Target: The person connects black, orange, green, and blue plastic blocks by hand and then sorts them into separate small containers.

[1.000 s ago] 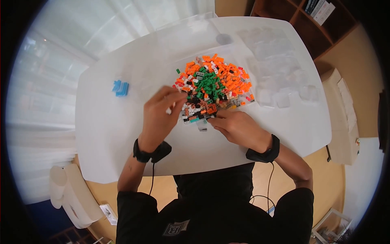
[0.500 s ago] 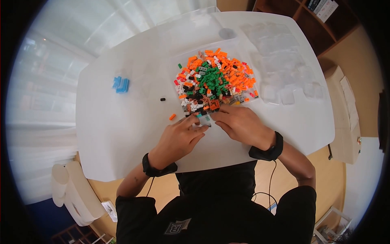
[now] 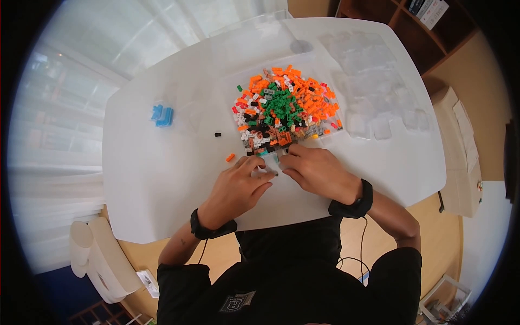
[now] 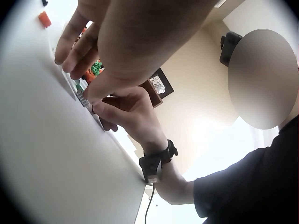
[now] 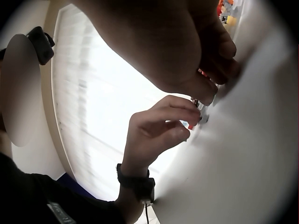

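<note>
A small grey studded building-block piece (image 4: pixel 82 98) lies low over the table between the fingertips of both hands. My left hand (image 3: pixel 232 187) holds its near side, thumb and forefinger bent around it. From the other side my right hand (image 3: pixel 320 170) pinches it, and its fingertips partly hide the piece in the right wrist view. Just beyond the hands, a clear tray (image 3: pixel 316 64) bears a heap of small building bricks (image 3: pixel 284 108): orange around the far and right sides, green in the middle, white, black and brown nearer.
On the white table (image 3: pixel 162 179) lie a loose orange brick (image 3: pixel 230 157) and a black brick (image 3: pixel 218 134), left of the heap. Light-blue pieces (image 3: pixel 162 116) sit farther left. Clear plastic containers (image 3: pixel 368 81) cover the right side.
My left hand has come from the heap's left edge down to the near edge, beside the right hand. An orange and a black brick now show on the table. The right hand has hardly moved.
</note>
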